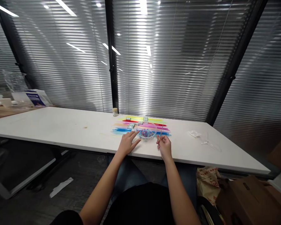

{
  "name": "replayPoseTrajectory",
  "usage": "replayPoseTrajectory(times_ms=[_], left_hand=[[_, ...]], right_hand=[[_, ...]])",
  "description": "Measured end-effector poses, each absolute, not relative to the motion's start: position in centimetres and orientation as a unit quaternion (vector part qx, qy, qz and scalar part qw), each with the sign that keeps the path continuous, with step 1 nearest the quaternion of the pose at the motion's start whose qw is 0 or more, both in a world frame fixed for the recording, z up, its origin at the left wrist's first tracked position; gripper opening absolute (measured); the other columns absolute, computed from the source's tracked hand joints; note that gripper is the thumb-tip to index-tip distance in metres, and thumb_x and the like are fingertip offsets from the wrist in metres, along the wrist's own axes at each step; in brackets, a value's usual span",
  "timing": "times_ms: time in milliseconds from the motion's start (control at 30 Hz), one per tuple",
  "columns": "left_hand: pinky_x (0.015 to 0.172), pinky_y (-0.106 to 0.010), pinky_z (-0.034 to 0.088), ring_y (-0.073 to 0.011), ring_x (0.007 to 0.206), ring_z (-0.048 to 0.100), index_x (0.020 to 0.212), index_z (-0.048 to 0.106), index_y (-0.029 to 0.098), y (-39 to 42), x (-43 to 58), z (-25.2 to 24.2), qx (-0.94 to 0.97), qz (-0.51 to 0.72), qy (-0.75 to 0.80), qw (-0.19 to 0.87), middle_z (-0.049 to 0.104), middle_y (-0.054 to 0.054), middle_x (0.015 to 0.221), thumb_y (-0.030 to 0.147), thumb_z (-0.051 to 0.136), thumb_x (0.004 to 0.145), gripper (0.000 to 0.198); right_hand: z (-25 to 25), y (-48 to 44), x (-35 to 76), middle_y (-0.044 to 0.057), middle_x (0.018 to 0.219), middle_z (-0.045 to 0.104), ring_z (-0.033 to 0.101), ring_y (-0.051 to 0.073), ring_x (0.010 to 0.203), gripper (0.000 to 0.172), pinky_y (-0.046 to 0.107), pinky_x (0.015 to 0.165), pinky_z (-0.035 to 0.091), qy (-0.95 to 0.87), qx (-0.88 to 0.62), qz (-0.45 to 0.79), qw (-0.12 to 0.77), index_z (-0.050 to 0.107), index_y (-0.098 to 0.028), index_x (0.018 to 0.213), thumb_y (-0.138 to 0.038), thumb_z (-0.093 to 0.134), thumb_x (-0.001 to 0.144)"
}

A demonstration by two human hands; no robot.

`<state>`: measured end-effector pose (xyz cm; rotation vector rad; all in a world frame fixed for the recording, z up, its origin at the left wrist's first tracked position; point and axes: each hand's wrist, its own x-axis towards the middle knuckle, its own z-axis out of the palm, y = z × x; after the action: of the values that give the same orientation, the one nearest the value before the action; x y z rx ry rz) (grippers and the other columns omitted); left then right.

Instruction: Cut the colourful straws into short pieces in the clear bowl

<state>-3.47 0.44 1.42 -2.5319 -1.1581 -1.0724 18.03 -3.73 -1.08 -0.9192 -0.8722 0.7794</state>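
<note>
A long white table [61, 125] stretches well out to the left of the left hand's fingers and, right of the other hand, runs on to a slanting far edge; its near edge passes beneath both wrists. The forearms [103, 187] reach forward from the body and converge toward the table's middle. The left hand [126, 144] lies palm down, fingers spread and grasping nothing, its fingertips at the bowl's near left side; whether they touch it, I cannot tell. The right hand [165, 147] is curled, its fingers pinching a slender tool. Coloured strips [118, 129] lie sideways beyond both sets of fingertips. Between the hands stands the clear bowl [156, 130], holding small multicoloured pieces [146, 133]. Little clear containers [130, 126] sit among the strips, just past the left fingertips; farther out stands a lidded jar [115, 112]. The slender tool [161, 132] points up and away from the right fingers, beside the bowl.
</note>
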Motion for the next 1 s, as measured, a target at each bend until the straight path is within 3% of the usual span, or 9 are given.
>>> replayPoseTrajectory(times_ms=[300,500,667,1000], left_hand=[[0.088,-0.037,0.034,-0.025,0.109,0.052,0.142,0.033,0.026,-0.7,-3.5,2.1,-0.832,-0.374,-0.402,0.078,0.059,-0.008,0.12,0.047,0.052,0.089,0.06],[0.084,-0.037,0.03,-0.0239,0.103,0.053,0.123,0.052,0.023,-0.2,-3.2,1.7,-0.785,-0.401,-0.461,0.1,0.062,-0.007,0.114,0.036,0.039,0.096,0.032],[0.078,-0.035,0.028,-0.022,0.093,0.055,0.101,0.059,0.021,0.2,-3.0,1.3,-0.766,-0.401,-0.487,0.123,0.066,-0.006,0.099,0.032,0.039,0.097,0.024],[0.078,-0.034,0.03,-0.0204,0.092,0.057,0.104,0.059,0.022,0.3,-2.8,1.1,-0.773,-0.407,-0.458,0.167,0.066,-0.006,0.099,0.024,0.041,0.096,0.02]], right_hand=[[-0.7,-4.3,17.9,-0.009,0.05,0.05,0.035,0.007,0.036,0.037,0.018,0.035,0.027,-0.408,-0.43,0.351,0.725,0.042,-0.023,0.08,-0.046,0.069,0.072],[-0.4,-5.2,17.6,-0.011,0.045,0.045,0.034,0.008,0.037,0.03,0.021,0.043,0.035,-0.52,-0.395,0.343,0.675,0.045,-0.022,0.089,-0.039,0.066,0.074],[-0.4,-5.3,17.5,-0.007,0.044,0.046,0.039,0.01,0.043,0.024,0.023,0.047,0.033,-0.58,-0.407,0.344,0.617,0.052,-0.019,0.078,-0.039,0.064,0.074],[0.0,-5.4,17.6,-0.006,0.046,0.038,0.032,0.008,0.043,0.031,0.023,0.046,0.024,-0.59,-0.391,0.398,0.584,0.057,-0.017,0.068,-0.047,0.059,0.077]])
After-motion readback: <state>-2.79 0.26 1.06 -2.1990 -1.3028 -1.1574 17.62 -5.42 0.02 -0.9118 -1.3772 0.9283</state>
